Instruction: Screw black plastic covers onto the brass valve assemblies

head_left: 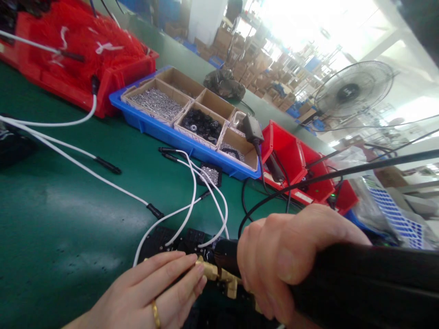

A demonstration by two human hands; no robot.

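My right hand (291, 260) is wrapped around a black electric screwdriver (380, 283). Its narrower front end (226, 256) points left, over black parts whose contact point I cannot see. Beside it, my left hand (161, 285), with a gold-coloured ring, has its fingers pressed together over a brass fitting (209, 270); the fingertips touch the brass. Just behind the fingers lie black housings (161, 240) with white cables (192, 201) coming out of them. The far ends of these cables carry black connectors. My left thumb is hidden.
Across the bench (85, 205) stands a blue tray (154, 132) with cardboard boxes of screws and black parts. A red bin (103, 100) with red stringy material is at left, more red bins (283, 151) at right. A black cable (318, 176) crosses above my right hand.
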